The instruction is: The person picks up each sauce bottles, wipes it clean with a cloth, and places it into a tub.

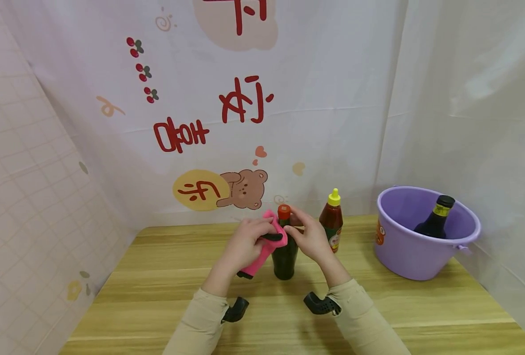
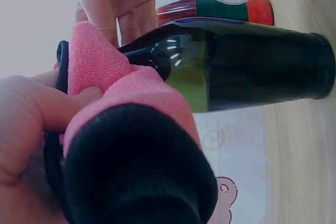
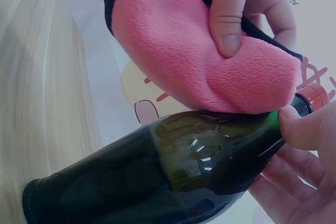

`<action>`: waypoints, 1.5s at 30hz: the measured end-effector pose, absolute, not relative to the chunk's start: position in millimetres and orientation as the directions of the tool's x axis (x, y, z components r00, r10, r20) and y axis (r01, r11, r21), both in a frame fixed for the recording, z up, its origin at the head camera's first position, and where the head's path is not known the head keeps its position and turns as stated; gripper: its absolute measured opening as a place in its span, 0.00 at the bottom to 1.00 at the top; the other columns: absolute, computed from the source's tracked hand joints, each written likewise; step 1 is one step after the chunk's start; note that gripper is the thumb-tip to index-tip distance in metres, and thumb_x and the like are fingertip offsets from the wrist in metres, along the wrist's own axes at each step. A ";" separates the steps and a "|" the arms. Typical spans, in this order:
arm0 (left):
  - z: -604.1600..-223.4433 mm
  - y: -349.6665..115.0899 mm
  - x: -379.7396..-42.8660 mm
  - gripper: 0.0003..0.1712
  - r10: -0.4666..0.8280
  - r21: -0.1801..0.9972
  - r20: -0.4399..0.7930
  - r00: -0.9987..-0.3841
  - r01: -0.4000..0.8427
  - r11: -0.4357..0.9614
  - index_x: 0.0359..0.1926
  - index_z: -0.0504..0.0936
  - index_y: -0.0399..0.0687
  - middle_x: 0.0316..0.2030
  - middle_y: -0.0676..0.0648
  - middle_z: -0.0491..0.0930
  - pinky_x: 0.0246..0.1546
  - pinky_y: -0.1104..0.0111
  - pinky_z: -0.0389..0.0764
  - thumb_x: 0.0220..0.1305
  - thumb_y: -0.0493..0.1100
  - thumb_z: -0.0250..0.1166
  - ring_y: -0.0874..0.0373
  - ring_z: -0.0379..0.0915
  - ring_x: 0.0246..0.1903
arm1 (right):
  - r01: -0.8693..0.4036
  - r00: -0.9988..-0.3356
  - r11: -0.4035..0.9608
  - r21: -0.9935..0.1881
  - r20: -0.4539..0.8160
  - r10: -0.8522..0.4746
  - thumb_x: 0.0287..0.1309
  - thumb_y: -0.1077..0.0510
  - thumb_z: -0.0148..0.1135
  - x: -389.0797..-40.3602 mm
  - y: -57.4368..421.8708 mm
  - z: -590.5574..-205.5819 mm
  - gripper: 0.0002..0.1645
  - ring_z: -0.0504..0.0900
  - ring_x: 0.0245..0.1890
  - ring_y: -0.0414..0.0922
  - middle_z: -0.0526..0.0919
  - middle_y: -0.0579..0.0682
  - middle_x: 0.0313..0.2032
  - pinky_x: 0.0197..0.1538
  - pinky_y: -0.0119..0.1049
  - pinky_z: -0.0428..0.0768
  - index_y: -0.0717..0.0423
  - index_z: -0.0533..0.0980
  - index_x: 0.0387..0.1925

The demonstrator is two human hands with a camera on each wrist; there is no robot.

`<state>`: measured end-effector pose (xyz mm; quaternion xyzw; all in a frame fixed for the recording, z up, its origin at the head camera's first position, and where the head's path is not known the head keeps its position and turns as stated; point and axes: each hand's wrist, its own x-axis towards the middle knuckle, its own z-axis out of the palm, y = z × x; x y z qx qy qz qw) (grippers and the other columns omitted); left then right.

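Note:
A dark green glass bottle (image 1: 284, 264) with a red cap stands upright on the wooden table, dark liquid filling its lower part. My left hand (image 1: 246, 241) grips a pink plush cloth (image 3: 163, 40) with black edging, its thumb pressed into the fabric. One fold of the cloth lies against the bottle's shoulder in the right wrist view. My right hand (image 1: 311, 236) holds the neck just under the cap, thumb on the near side and fingers around behind. Part of the neck is hidden by the cloth and the thumb.
Behind my right hand stands a red sauce bottle (image 1: 331, 217) with a yellow nozzle tip. A purple bucket (image 1: 413, 261) sits at the right of the table with a black-capped dark bottle (image 1: 435, 222) leaning inside. A printed white curtain (image 1: 333, 74) hangs behind the table.

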<state>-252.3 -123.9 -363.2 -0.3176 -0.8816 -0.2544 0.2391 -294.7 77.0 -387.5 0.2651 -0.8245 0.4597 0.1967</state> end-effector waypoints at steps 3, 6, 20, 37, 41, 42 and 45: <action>-367.0 -125.2 -252.4 0.18 0.446 0.281 0.584 -0.678 0.684 0.673 0.39 0.85 0.50 0.44 0.52 0.86 0.53 0.56 0.72 0.53 0.24 0.68 0.53 0.75 0.57 | -0.623 -0.778 0.431 -0.653 0.573 -0.258 0.58 0.63 0.69 -294.6 77.1 -387.5 0.32 0.85 0.44 0.56 0.85 0.57 0.43 0.46 0.52 0.83 0.56 0.73 0.65; -372.3 -126.9 -252.0 0.18 0.445 0.271 0.593 -0.670 0.687 0.674 0.37 0.85 0.51 0.42 0.53 0.86 0.51 0.57 0.72 0.52 0.24 0.68 0.53 0.77 0.55 | -0.623 -0.779 0.430 -0.654 0.572 -0.258 0.58 0.63 0.69 -294.8 77.0 -387.4 0.32 0.85 0.44 0.55 0.85 0.57 0.44 0.46 0.52 0.83 0.56 0.73 0.65; -398.5 -135.0 -248.0 0.15 0.419 0.318 0.597 -0.684 0.681 0.659 0.34 0.83 0.53 0.37 0.57 0.84 0.48 0.60 0.72 0.54 0.26 0.69 0.59 0.78 0.40 | -0.609 -0.791 0.421 -0.672 0.556 -0.257 0.58 0.63 0.69 -293.6 76.6 -386.3 0.32 0.84 0.45 0.55 0.84 0.57 0.44 0.45 0.51 0.83 0.57 0.73 0.65; -425.6 -140.3 -247.9 0.19 0.429 0.345 0.619 -0.658 0.718 0.604 0.31 0.83 0.51 0.31 0.57 0.82 0.40 0.65 0.80 0.49 0.22 0.68 0.60 0.76 0.31 | -0.604 -0.795 0.423 -0.676 0.549 -0.258 0.60 0.64 0.68 -293.1 76.1 -386.7 0.32 0.84 0.46 0.55 0.83 0.58 0.45 0.46 0.51 0.83 0.57 0.72 0.65; -433.5 -139.5 -249.2 0.21 0.443 0.321 0.607 -0.660 0.713 0.623 0.32 0.83 0.50 0.32 0.55 0.83 0.43 0.61 0.79 0.45 0.20 0.68 0.58 0.78 0.33 | -0.605 -0.794 0.419 -0.677 0.551 -0.257 0.59 0.63 0.68 -292.9 76.5 -387.2 0.32 0.84 0.46 0.55 0.83 0.57 0.46 0.46 0.51 0.83 0.57 0.71 0.66; -435.4 -139.5 -249.4 0.21 0.447 0.316 0.596 -0.667 0.706 0.633 0.32 0.83 0.49 0.33 0.55 0.83 0.44 0.60 0.79 0.44 0.19 0.68 0.58 0.79 0.34 | -0.606 -0.793 0.418 -0.677 0.552 -0.257 0.60 0.63 0.68 -292.9 76.4 -387.3 0.32 0.84 0.46 0.55 0.84 0.57 0.46 0.46 0.52 0.83 0.57 0.71 0.66; -440.0 -139.3 -249.4 0.22 0.460 0.299 0.549 -0.698 0.678 0.671 0.33 0.84 0.49 0.34 0.55 0.84 0.47 0.58 0.76 0.44 0.19 0.67 0.58 0.79 0.37 | -0.610 -0.791 0.414 -0.676 0.556 -0.257 0.59 0.64 0.68 -293.2 76.4 -387.8 0.32 0.84 0.46 0.55 0.84 0.57 0.45 0.46 0.52 0.83 0.57 0.72 0.66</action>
